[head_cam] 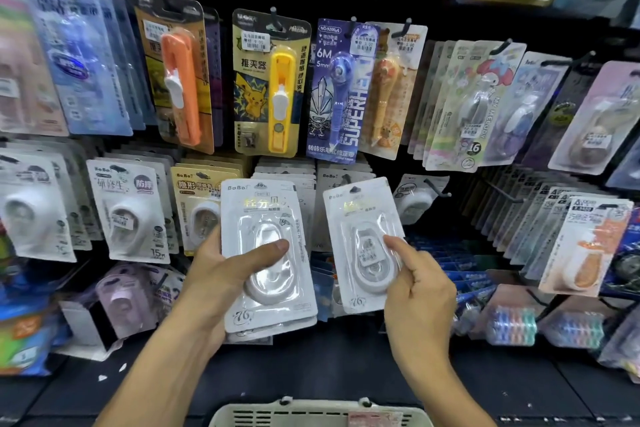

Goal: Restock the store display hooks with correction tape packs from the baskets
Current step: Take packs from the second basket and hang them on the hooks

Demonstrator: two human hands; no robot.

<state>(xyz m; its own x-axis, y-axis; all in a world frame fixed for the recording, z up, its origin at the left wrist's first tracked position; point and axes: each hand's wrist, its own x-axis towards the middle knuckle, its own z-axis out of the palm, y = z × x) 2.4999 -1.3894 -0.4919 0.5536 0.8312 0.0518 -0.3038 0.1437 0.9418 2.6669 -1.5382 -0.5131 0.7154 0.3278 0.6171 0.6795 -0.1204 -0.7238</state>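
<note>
The dark display wall [446, 191] fills the view, hung with rows of carded stationery on hooks. Everything below is placed against the yellow Pikachu pack [268, 83], which hangs in the upper row near the middle.

Left of that pack hangs an orange clip-pusher pack [180, 80]; just right of it hangs a purple pack marked "6M" [341, 90], and further right a pastel pack marked "My Melody" [474, 104].

Directly below the yellow pack, the left hand [221, 274] grips a small stack of white correction tape packs [268, 253], thumb pressed across the clear blister on the front, fingers curled behind the cards. The stack stands upright, facing the camera, in front of the lower row of hooks.

Below and to the right of the yellow pack, a single white correction tape pack [363, 243] hangs tilted, its top at a black hook [348, 180]; whether the hook is through its hole cannot be told. The right hand [420, 291] pinches this pack at its right edge, index finger laid on the blister, the other fingers curled.

Far below the yellow pack, at the bottom edge, shows the rim of a pale plastic basket [318, 414], in front of the dark shelf [346, 357].
</note>
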